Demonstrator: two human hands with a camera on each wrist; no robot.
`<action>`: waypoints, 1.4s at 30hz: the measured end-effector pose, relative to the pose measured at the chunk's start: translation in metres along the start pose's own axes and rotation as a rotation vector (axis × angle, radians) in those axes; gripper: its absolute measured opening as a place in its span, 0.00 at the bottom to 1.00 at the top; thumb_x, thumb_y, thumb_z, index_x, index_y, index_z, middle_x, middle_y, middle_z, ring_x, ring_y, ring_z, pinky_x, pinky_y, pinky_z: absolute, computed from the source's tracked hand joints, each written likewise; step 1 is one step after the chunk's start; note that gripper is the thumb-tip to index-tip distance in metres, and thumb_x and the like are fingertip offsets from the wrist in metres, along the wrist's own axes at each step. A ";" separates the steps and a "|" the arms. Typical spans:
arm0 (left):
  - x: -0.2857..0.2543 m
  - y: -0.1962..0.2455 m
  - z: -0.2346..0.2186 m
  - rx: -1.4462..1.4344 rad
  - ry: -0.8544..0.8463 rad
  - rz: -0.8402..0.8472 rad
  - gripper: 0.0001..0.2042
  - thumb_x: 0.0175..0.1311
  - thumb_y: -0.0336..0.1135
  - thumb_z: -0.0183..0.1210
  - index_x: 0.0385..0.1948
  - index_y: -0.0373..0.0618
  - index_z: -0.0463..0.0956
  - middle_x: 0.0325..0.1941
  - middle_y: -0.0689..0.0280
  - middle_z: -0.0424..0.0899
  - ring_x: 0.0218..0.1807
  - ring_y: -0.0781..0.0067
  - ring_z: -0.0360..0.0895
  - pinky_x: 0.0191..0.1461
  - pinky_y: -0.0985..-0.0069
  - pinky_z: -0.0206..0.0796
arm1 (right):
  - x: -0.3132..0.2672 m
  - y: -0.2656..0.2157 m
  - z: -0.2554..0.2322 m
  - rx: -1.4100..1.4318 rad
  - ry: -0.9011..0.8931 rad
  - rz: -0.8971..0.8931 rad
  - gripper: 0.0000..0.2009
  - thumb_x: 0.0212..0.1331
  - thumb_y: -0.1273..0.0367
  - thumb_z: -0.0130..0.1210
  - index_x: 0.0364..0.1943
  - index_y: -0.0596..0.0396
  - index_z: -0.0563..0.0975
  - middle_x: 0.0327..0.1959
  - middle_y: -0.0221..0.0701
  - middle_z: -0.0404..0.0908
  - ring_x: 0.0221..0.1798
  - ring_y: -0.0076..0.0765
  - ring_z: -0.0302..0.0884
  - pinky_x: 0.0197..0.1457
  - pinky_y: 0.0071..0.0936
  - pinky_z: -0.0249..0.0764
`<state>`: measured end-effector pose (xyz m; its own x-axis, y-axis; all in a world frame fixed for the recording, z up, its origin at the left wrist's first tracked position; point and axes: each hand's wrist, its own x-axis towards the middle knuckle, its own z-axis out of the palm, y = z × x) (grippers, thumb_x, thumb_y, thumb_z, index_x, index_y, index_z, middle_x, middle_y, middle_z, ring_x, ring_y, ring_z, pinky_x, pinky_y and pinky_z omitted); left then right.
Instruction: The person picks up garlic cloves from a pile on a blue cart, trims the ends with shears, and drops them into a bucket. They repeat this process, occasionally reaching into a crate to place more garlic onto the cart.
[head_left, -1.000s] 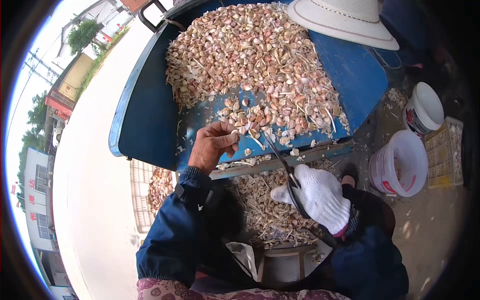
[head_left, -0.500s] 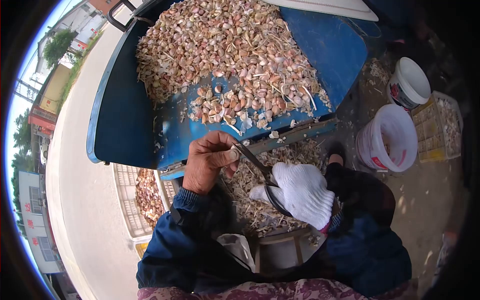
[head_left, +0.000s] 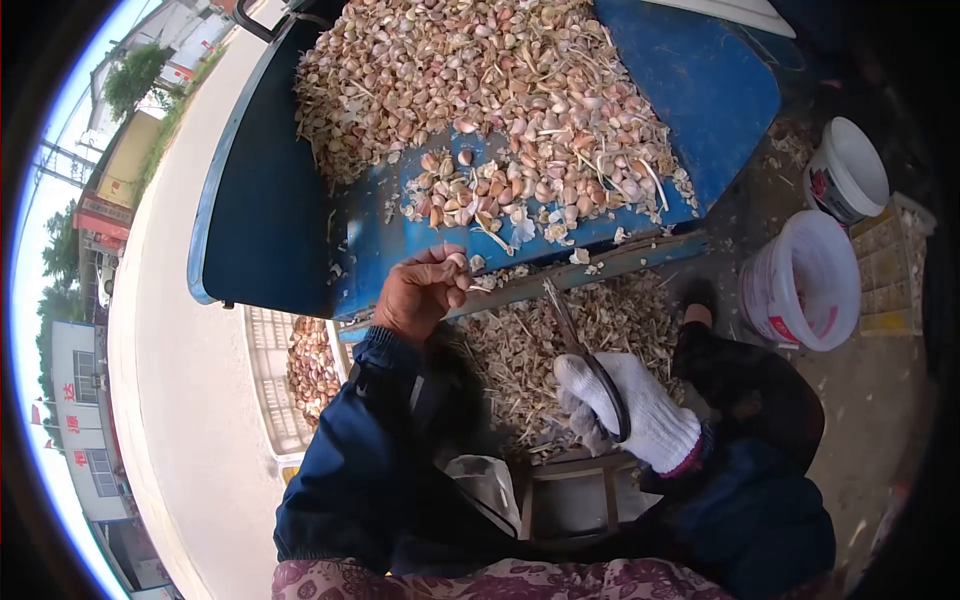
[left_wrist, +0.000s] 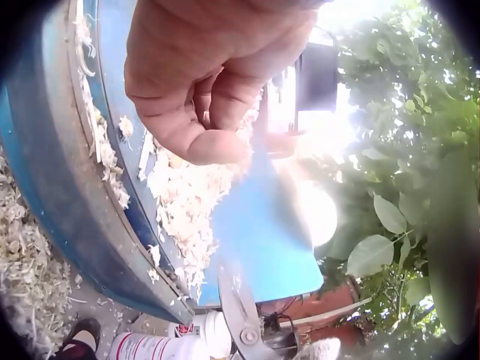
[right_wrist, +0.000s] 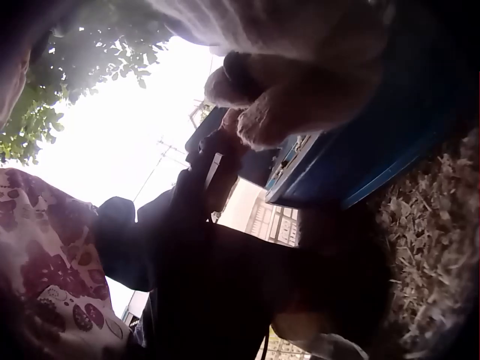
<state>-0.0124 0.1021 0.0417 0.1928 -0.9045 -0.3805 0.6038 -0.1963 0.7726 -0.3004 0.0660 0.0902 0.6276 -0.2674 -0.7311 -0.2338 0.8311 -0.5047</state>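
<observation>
My bare left hand (head_left: 420,295) is near the front lip of the blue metal tray (head_left: 265,220). Between thumb and forefinger it pinches a small pale garlic clove (head_left: 457,261), with a thin stalk end sticking out to the right. My right hand (head_left: 630,405), in a white knit glove, grips dark scissors (head_left: 570,325) by the handles. Their blades point up toward the tray lip, apart from the left hand. The pivot of the scissors (left_wrist: 249,335) shows low in the left wrist view. Behind both hands lies a heap of garlic cloves (head_left: 480,90).
Stalk and skin scraps (head_left: 530,365) are piled below the tray. A white crate (head_left: 262,370) with cloves stands to the left. On the right are a pinkish-white bucket (head_left: 765,285), a smaller white bucket (head_left: 860,165) and a yellowish crate (head_left: 890,265).
Half a second ago the scissor blades were at the left fingertips; now they have drawn back to the right. The left hand has come back from the cloves toward the tray lip.
</observation>
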 end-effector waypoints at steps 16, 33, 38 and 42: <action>0.092 0.001 -0.044 1.257 0.609 0.527 0.12 0.49 0.34 0.65 0.34 0.37 0.84 0.27 0.54 0.85 0.30 0.70 0.83 0.37 0.74 0.71 | -0.009 -0.019 -0.007 -0.232 0.014 -0.117 0.19 0.62 0.55 0.59 0.41 0.58 0.81 0.11 0.22 0.68 0.12 0.17 0.66 0.15 0.17 0.62; -0.016 -0.007 0.060 0.702 0.146 0.098 0.08 0.50 0.21 0.64 0.32 0.34 0.79 0.19 0.70 0.78 0.16 0.87 0.69 0.16 0.86 0.58 | 0.007 -0.017 0.000 -1.568 0.439 -0.859 0.31 0.49 0.38 0.57 0.23 0.57 0.72 0.14 0.41 0.74 0.20 0.47 0.78 0.25 0.41 0.72; -0.028 -0.002 0.072 0.628 0.112 0.064 0.07 0.49 0.17 0.60 0.31 0.32 0.78 0.18 0.69 0.75 0.15 0.85 0.66 0.14 0.85 0.53 | 0.009 -0.017 0.000 -1.565 0.427 -0.824 0.31 0.49 0.39 0.58 0.21 0.57 0.72 0.13 0.42 0.74 0.20 0.48 0.78 0.25 0.41 0.73; -0.034 -0.004 0.073 0.602 0.070 0.030 0.08 0.47 0.15 0.60 0.31 0.33 0.77 0.18 0.69 0.74 0.13 0.86 0.63 0.14 0.85 0.49 | 0.008 -0.007 -0.002 -1.467 0.373 -0.830 0.30 0.51 0.40 0.58 0.20 0.58 0.73 0.12 0.43 0.73 0.19 0.50 0.78 0.24 0.42 0.73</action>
<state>-0.0779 0.1059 0.0891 0.2662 -0.8899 -0.3705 0.0578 -0.3690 0.9276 -0.2951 0.0571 0.0873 0.7786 -0.6267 -0.0311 -0.5239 -0.6220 -0.5819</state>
